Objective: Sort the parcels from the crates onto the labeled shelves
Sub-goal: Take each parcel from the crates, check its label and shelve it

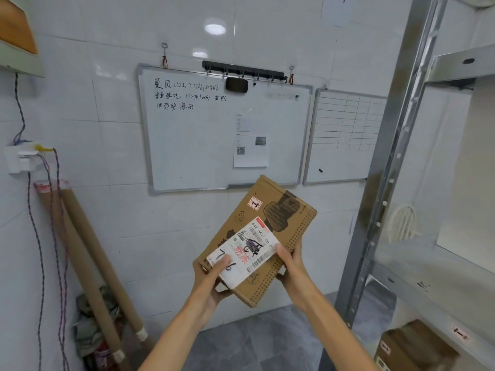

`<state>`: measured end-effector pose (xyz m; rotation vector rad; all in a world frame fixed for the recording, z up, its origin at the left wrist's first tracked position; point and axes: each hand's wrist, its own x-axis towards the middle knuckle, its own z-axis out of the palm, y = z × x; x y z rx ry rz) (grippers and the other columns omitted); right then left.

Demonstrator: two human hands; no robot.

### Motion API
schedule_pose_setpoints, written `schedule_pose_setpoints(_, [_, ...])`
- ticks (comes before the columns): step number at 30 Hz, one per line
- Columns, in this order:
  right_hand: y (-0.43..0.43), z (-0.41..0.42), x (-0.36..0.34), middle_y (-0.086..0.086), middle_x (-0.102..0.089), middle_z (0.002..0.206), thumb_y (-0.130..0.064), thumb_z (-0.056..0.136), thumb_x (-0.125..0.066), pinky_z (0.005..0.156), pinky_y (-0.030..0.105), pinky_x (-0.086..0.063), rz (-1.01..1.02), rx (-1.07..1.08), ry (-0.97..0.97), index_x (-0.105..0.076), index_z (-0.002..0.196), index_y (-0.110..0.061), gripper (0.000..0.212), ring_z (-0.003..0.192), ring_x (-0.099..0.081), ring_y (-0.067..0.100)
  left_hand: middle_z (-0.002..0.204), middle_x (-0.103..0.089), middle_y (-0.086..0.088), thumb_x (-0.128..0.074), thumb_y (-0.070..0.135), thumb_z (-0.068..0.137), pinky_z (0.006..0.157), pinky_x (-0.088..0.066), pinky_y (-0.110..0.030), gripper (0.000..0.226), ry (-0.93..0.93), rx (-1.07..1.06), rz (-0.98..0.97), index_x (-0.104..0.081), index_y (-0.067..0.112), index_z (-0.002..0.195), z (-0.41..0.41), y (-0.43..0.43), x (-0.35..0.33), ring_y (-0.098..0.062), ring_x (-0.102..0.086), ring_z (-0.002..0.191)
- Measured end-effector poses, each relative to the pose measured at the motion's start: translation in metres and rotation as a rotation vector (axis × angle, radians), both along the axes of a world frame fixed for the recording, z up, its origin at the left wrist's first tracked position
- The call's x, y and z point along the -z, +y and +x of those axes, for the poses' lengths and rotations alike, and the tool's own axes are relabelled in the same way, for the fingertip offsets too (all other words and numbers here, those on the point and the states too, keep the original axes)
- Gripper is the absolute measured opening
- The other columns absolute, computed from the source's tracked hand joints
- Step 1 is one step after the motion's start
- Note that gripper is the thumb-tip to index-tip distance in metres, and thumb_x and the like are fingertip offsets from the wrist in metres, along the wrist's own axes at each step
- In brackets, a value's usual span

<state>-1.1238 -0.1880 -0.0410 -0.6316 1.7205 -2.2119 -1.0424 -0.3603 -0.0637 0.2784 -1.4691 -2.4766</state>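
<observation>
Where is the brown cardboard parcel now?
Centre of the head view: the left hand and right hand hold the brown cardboard parcel below the whiteboard, left of the grey metal shelf post.

a white tiled wall (107, 231) holds a large whiteboard (198, 151) with handwriting at its top left, a black eraser (236, 85) near its upper edge and a printed sheet (250, 156) with a qr code. a black hook rail (242, 70) hangs above. a smaller gridded board (345, 135) hangs to the right. cardboard tubes (93, 245) lean at lower left, beside dangling cords (55, 236).
</observation>
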Motion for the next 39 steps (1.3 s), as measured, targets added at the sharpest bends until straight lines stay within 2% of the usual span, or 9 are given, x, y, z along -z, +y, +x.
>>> schedule_pose_setpoints(2, [0.004,0.000,-0.004,-0.003,-0.054,0.136,-0.053,0.058,-0.077,0.099,0.046,-0.046,-0.040,0.101,0.038,-0.019,0.144,-0.044,0.104,0.117,-0.058,0.017,0.120,-0.060,-0.007,-0.078,0.046,0.056,0.096,-0.043,-0.058,0.082,-0.067,0.058,-0.121,-0.034,0.026,0.123,0.008,0.006,0.001,-0.019,-0.052,0.114])
schedule_pose_setpoints(5, [0.016,0.011,-0.007,-0.004,-0.052,0.137,-0.051,0.061,-0.074,0.104,0.048,-0.043,-0.011,0.194,0.087,-0.020,0.145,-0.041,0.101,0.118,-0.057,0.019,0.123,-0.059,0.005,-0.077,0.059,0.047,0.105,-0.036,-0.047,0.092,-0.109,0.073,-0.409,-0.041,0.025,0.124,0.020,0.003,-0.005,-0.010,-0.049,0.118])
schedule_pose_setpoints(8, [0.025,0.025,-0.009,-0.004,-0.049,0.140,-0.050,0.062,-0.074,0.104,0.048,-0.042,0.019,0.231,0.113,-0.019,0.146,-0.042,0.100,0.121,-0.055,0.019,0.128,-0.057,0.014,-0.071,0.058,0.062,0.104,-0.041,-0.039,0.069,0.083,0.026,-0.643,-0.048,0.038,0.125,0.026,-0.004,-0.017,-0.006,-0.051,0.122])
schedule_pose_setpoints(14, [0.025,0.057,-0.018,-0.001,-0.053,0.138,-0.037,0.075,-0.071,0.103,0.050,-0.044,0.020,0.290,0.108,-0.023,0.147,-0.037,0.086,0.123,-0.053,0.021,0.120,-0.063,0.010,-0.061,0.048,0.083,0.081,-0.057,-0.032,0.034,0.206,0.071,-0.627,-0.052,0.039,0.114,0.031,-0.002,-0.035,-0.016,-0.061,0.111])
schedule_pose_setpoints(17, [0.026,0.079,-0.024,-0.002,-0.056,0.135,-0.036,0.081,-0.069,0.098,0.048,-0.049,0.058,0.433,0.159,-0.030,0.144,-0.038,0.075,0.119,-0.057,0.019,0.119,-0.063,0.008,-0.058,0.033,0.089,0.091,-0.052,-0.039,0.022,0.223,0.092,-0.615,-0.054,0.027,0.110,0.043,0.000,-0.033,-0.019,-0.060,0.111])
schedule_pose_setpoints(26, [0.071,0.170,-0.012,-0.004,-0.063,0.125,-0.041,0.084,-0.064,0.090,0.040,-0.055,0.133,0.772,0.183,-0.036,0.141,-0.038,0.064,0.106,-0.066,0.015,0.133,-0.049,0.006,-0.050,0.030,0.094,0.083,-0.049,-0.018,0.040,0.291,0.374,-0.693,-0.038,0.038,0.130,0.086,0.047,-0.032,-0.010,-0.053,0.118])
schedule_pose_setpoints(29, [0.105,0.207,-0.015,-0.004,-0.064,0.123,-0.041,0.083,-0.065,0.084,0.032,-0.057,0.157,0.869,0.207,-0.038,0.139,-0.037,0.062,0.103,-0.067,0.012,0.134,-0.050,0.007,-0.052,0.028,0.094,0.091,-0.050,-0.025,0.039,0.321,0.488,-0.688,-0.038,0.038,0.129,0.098,0.078,-0.033,-0.009,-0.054,0.117])
schedule_pose_setpoints(32, [0.143,0.247,-0.021,-0.006,-0.062,0.126,-0.038,0.083,-0.067,0.095,0.041,-0.052,0.165,0.985,0.238,-0.040,0.138,-0.036,0.061,0.112,-0.062,0.013,0.129,-0.055,0.006,-0.054,0.029,0.092,0.099,-0.048,-0.038,0.042,0.340,0.621,-0.649,-0.041,0.034,0.131,0.112,0.118,-0.038,-0.013,-0.056,0.117])
schedule_pose_setpoints(39, [0.217,0.338,-0.035,-0.012,-0.058,0.129,-0.051,0.074,-0.068,0.100,0.046,-0.048,0.208,1.186,0.249,-0.041,0.112,-0.068,0.050,0.117,-0.059,0.014,0.117,-0.060,0.019,-0.062,0.040,0.082,0.093,-0.050,-0.028,0.047,0.453,0.820,-0.614,-0.042,0.036,0.124,0.158,0.211,-0.048,-0.002,-0.058,0.110])
